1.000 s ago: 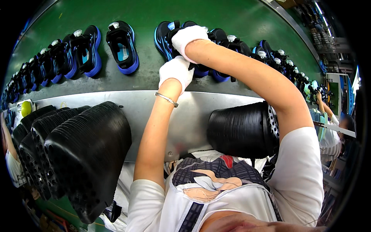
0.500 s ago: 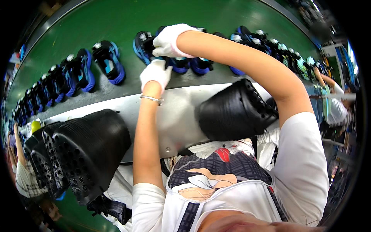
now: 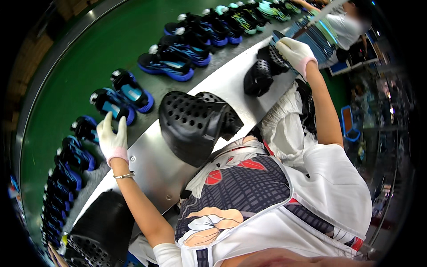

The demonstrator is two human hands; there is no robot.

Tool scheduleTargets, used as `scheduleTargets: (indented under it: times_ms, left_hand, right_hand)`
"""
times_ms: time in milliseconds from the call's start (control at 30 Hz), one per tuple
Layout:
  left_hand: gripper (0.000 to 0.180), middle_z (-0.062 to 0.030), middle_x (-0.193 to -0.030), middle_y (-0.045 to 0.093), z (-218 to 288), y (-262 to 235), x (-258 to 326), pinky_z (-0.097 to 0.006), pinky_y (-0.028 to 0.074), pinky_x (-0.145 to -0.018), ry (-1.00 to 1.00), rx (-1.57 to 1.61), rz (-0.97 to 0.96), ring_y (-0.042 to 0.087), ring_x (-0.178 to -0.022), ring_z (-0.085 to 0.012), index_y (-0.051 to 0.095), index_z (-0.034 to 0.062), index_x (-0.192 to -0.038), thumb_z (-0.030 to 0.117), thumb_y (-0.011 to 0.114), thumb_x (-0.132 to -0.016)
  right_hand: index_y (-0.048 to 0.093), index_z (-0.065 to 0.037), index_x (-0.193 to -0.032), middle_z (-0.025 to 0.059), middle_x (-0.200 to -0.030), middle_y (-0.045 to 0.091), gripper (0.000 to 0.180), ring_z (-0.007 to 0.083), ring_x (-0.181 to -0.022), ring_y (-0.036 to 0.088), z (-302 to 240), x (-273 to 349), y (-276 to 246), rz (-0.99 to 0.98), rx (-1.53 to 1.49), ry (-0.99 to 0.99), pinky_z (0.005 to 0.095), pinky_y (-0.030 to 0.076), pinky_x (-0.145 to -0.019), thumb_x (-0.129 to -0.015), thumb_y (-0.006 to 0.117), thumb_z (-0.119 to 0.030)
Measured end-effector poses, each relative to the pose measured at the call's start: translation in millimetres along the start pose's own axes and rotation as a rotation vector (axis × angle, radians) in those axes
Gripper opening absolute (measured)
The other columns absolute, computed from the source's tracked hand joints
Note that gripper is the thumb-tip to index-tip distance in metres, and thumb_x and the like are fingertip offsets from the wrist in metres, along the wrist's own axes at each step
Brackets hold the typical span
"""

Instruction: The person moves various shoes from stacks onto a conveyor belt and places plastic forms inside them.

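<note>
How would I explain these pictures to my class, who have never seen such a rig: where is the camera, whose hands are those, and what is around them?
There is no machine here. All the pictures come from one wide fisheye camera on a person's head, looking down, so straight edges look bent and the wearer's own body shows below. The hands are the wearer's, in white gloves.

On the green surface stand rows of black-and-blue shoes. Nearer the person is a metal ledge with black pieces full of holes.

The left hand is open beside the shoes and holds nothing. The right hand is at the ledge's far end, near more black pieces; whether it grips anything is hard to tell.
</note>
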State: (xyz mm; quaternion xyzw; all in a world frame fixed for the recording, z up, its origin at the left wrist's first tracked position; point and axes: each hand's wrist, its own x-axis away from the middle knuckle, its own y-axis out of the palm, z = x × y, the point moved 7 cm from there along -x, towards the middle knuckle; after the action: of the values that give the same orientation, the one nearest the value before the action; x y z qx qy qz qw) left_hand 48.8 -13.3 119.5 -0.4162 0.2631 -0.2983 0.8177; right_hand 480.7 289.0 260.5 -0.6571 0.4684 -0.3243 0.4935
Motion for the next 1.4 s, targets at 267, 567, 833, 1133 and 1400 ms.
scheduleTargets:
  times_ms: [267, 567, 833, 1133, 1400]
  left_hand:
    - [0.033, -0.019, -0.092, 0.057, -7, 50, -11, -0.04, 0.046, -0.076, -0.049, 0.016, -0.026, 0.058, -0.084, -0.0328, 0.066, 0.0069, -0.104, 0.033, 0.067, -0.084]
    - [0.036, -0.0231, -0.094, 0.053, 19, 67, -18, -0.041, 0.045, -0.078, -0.129, -0.035, -0.123, 0.057, -0.086, -0.0365, 0.066, 0.0068, -0.105, 0.036, 0.064, -0.085]
    - [0.049, -0.0217, -0.105, 0.056, 11, 61, -10, -0.04, 0.045, -0.085, -0.084, 0.035, -0.123, 0.058, -0.095, -0.0341, 0.058, 0.0121, -0.126, 0.036, 0.066, -0.084]
    - [0.052, -0.0062, -0.102, 0.058, 1, 15, -4, -0.021, 0.047, -0.061, -0.206, 0.522, -0.121, 0.054, -0.078, -0.0087, 0.048, -0.0006, -0.134, 0.027, 0.062, -0.091]
    - [0.055, -0.0185, -0.135, 0.045, 126, -33, 5, -0.03, 0.051, -0.086, -0.054, 1.232, -0.322, 0.057, -0.109, -0.0214, 0.035, -0.0038, -0.141, 0.03, 0.047, -0.099]
  right_hand:
    - [0.063, -0.009, -0.105, 0.015, -0.101, 0.063, 0.028, 0.0316, -0.096, 0.06, 83, 33, 13, 0.022, 0.135, 0.089, 0.0361, 0.047, -0.085, -0.087, 0.053, -0.028]
    - [0.056, -0.012, -0.111, 0.0127, -0.109, 0.056, 0.029, 0.0318, -0.105, 0.055, 106, 21, 45, -0.006, 0.193, -0.087, 0.0369, 0.046, -0.088, -0.081, 0.055, -0.01]
    - [0.055, -0.008, -0.108, 0.0114, -0.11, 0.055, 0.03, 0.0295, -0.101, 0.057, 92, 14, 41, -0.101, 0.285, -0.196, 0.0343, 0.047, -0.086, -0.078, 0.056, -0.004]
    - [0.054, -0.007, -0.106, 0.0105, -0.108, 0.055, 0.028, 0.0268, -0.096, 0.061, -14, 35, -21, 0.069, 0.137, -0.316, 0.0339, 0.049, -0.084, -0.079, 0.061, -0.008]
    - [0.065, -0.01, -0.104, 0.0114, -0.106, 0.062, 0.027, 0.0294, -0.101, 0.06, -228, 60, 13, 0.016, -0.206, -1.079, 0.0373, 0.05, -0.087, -0.078, 0.059, -0.012]
